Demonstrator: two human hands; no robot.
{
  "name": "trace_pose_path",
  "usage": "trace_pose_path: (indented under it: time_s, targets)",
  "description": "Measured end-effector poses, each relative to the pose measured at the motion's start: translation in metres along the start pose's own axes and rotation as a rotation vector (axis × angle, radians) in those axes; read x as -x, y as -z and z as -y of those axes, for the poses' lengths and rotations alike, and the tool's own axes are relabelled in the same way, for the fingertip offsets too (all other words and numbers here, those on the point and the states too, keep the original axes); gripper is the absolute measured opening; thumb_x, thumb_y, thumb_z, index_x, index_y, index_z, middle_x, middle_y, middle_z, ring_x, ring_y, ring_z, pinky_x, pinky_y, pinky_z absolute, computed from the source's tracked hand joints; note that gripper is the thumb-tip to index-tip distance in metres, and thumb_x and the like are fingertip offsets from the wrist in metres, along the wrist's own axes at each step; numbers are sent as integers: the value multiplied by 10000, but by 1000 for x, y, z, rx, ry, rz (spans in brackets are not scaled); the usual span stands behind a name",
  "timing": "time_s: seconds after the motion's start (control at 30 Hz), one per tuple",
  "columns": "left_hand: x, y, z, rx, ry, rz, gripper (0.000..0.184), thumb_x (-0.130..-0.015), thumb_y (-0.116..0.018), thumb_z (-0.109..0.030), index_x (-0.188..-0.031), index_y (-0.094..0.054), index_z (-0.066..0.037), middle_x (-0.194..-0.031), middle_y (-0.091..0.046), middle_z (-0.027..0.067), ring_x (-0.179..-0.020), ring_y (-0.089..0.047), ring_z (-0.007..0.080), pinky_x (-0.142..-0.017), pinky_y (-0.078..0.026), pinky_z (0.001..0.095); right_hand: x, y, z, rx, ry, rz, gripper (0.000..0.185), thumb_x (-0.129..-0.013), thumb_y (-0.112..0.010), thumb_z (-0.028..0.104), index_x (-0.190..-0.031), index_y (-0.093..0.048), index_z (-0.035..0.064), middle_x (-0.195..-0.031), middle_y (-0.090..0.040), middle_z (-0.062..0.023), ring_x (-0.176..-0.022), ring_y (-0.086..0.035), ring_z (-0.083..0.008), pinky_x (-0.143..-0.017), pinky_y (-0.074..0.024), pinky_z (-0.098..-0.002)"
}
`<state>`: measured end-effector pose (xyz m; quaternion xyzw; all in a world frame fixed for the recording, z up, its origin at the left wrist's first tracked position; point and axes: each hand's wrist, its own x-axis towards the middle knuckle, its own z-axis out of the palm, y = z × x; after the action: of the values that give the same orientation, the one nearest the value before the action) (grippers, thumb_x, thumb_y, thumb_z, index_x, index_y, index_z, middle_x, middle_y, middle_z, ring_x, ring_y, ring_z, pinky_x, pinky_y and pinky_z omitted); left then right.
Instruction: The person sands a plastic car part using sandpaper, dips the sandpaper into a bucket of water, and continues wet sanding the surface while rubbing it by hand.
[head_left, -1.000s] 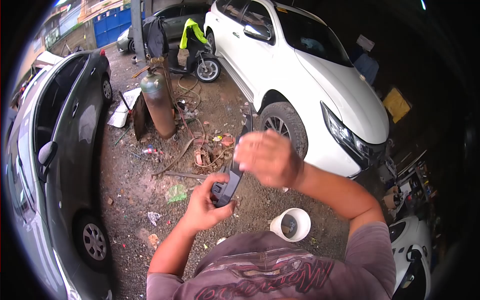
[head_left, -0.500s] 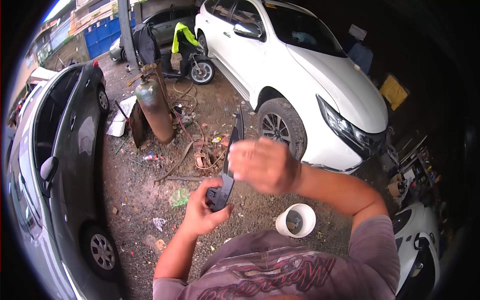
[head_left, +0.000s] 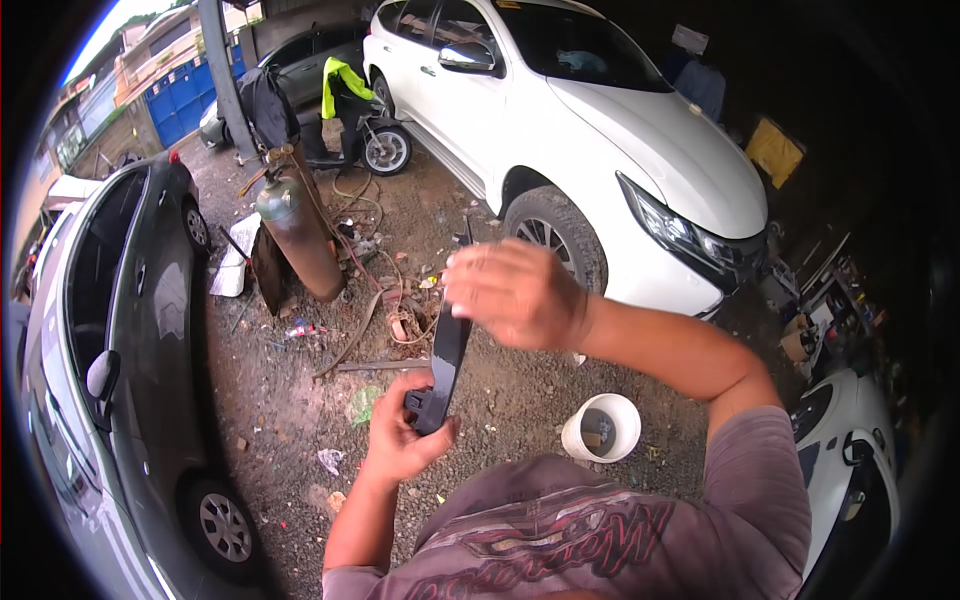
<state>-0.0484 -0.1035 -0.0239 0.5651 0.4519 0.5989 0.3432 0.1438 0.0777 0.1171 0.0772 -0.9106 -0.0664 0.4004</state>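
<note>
My left hand (head_left: 405, 435) grips the lower end of a long, narrow dark plastic part (head_left: 449, 355), its thumb on one side and its fingers on the other. A clip-like block sticks out at that end. The part points up and away from me, with a pale sheen along its face. My right hand (head_left: 515, 292) is closed against the upper stretch of the part, fingers bent together and slightly blurred. Whatever may lie under those fingers is hidden. The far tip of the part shows just beyond them.
A white bucket (head_left: 601, 428) with liquid and a brownish piece inside stands on gravel near my right side. A dark car (head_left: 135, 300) is on the left, a white SUV (head_left: 640, 150) ahead. A gas cylinder (head_left: 300, 240), hoses and a scooter (head_left: 385, 148) stand beyond.
My right hand has moved up along the part toward its far end, uncovering more of the middle. The left hand keeps its grip, and the part has turned slightly. The whole view has shifted a little.
</note>
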Motion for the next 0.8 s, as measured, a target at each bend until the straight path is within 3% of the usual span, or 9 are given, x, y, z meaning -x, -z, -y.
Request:
trace_pose_path:
  time_s: [0.03,0.17,0.27,0.37,0.4,0.53,0.63,0.73,0.8]
  targets:
    - [1,0,0,-2,-4,0,598,-783,-893,-37,-1284,-567,-68,-1027,-598,-23,-848,-550,59,-733,-445,233,0,-1,-13,56,-70,-35,118,-885,-783,107,-998,-783,72,-1119,-803,-85,-1139,-774,-261,-746,-624,-353]
    - [3,-1,-1,-39,1,47,609,-778,-889,-33,-1292,-564,-62,-1036,-611,-23,-857,-560,67,-740,-458,246,3,-4,22,-39,119,14,111,-887,-783,90,-997,-791,79,-1093,-806,-84,-1115,-778,-270,-810,-643,-354]
    - [0,-5,-9,64,19,-16,620,-768,-890,-27,-1294,-563,-62,-1073,-627,-11,-897,-567,66,-778,-459,245,4,-4,-18,49,-70,-63,98,-889,-779,110,-977,-777,69,-1099,-807,-79,-1111,-780,-268,-751,-636,-347]
    - [3,0,3,41,-17,39,618,-772,-880,-15,-1298,-559,-62,-1083,-636,-1,-905,-590,74,-783,-476,251,2,2,39,-104,70,19,117,-856,-797,93,-965,-767,64,-1079,-803,-85,-1068,-784,-290,-780,-648,-381]
    - [1,-3,7,52,-79,16,592,-799,-866,-15,-1319,-586,-54,-969,-646,-11,-791,-567,46,-670,-454,243,5,-2,34,-86,100,21,157,-830,-815,99,-976,-772,66,-1074,-801,-86,-1054,-783,-300,-812,-655,-406]
    - [3,-8,-4,154,-4,-39,624,-796,-868,-1,-1343,-572,-62,-980,-650,-4,-815,-582,59,-688,-472,247,2,-1,-11,52,13,-49,160,-844,-814,131,-989,-777,74,-1080,-798,-89,-1068,-780,-292,-790,-653,-394]
    - [1,-9,5,73,-143,6,633,-794,-868,6,-1346,-565,-63,-975,-637,-9,-817,-583,66,-690,-473,250,9,-5,41,-122,101,6,154,-854,-809,124,-991,-768,65,-1081,-795,-90,-1074,-777,-296,-801,-630,-415]
    - [6,-4,5,103,1,-16,615,-805,-863,18,-1337,-564,-59,-1014,-638,-8,-811,-582,68,-706,-469,239,7,-7,-18,40,-88,-54,156,-857,-791,134,-1000,-772,75,-1069,-790,-84,-1085,-775,-283,-802,-621,-398]
    - [2,-9,-1,129,-19,-17,614,-804,-859,25,-1335,-561,-60,-1019,-642,-4,-811,-584,68,-711,-472,237,8,-5,5,-44,-19,-35,159,-856,-790,131,-1001,-771,71,-1065,-792,-87,-1074,-776,-289,-813,-626,-404]
